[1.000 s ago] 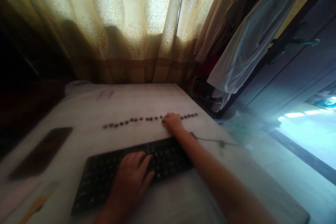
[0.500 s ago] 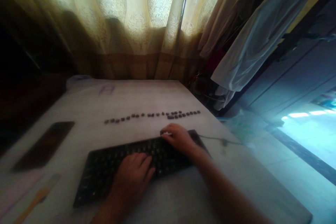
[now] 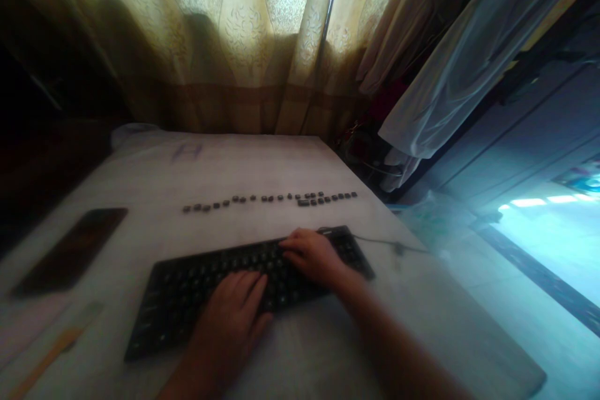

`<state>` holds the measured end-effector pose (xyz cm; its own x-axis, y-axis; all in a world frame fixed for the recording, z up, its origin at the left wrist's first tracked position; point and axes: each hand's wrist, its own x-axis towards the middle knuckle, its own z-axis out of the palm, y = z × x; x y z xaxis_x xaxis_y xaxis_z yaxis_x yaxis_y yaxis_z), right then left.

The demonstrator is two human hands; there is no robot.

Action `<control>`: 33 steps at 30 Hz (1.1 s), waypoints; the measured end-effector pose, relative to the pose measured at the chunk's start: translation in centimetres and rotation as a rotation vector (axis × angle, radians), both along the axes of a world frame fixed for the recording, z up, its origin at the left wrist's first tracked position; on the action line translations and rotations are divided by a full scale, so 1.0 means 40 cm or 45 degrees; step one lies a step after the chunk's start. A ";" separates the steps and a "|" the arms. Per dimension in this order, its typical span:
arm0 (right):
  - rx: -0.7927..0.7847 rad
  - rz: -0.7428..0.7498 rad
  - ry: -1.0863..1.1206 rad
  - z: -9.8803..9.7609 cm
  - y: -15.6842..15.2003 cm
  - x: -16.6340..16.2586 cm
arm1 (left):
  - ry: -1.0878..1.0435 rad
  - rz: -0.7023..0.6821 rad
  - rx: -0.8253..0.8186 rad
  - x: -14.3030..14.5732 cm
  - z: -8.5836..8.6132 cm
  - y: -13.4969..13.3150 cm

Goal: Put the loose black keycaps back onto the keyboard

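A black keyboard lies on a pale table in front of me. My left hand rests flat on the keyboard's middle, fingers stretched forward. My right hand sits on the keyboard's right part with its fingers curled down onto the keys; whether it pinches anything is hidden. Beyond the keyboard, a row of small dark keycaps runs across the table.
A dark phone lies at the left of the table. An orange flat tool sits near the front left corner. The keyboard cable trails to the right edge. Curtains hang behind; clothes hang at the right.
My right hand drew back from the row of keycaps to the right part of the keyboard. My left hand stayed on the keyboard.
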<state>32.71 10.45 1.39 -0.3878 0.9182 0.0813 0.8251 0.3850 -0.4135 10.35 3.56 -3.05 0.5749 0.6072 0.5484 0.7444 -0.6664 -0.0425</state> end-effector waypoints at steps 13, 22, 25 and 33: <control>0.051 0.029 -0.129 0.009 -0.014 -0.017 | -0.048 0.004 -0.081 0.005 0.009 -0.004; 0.116 0.061 -0.273 0.001 -0.004 -0.003 | -0.051 0.010 -0.089 0.008 0.009 -0.006; 0.141 0.063 -0.290 -0.005 -0.004 -0.005 | -0.038 0.008 -0.072 0.009 0.012 -0.007; 0.129 0.034 -0.184 -0.015 -0.008 -0.002 | -0.041 0.008 -0.061 0.008 0.014 -0.005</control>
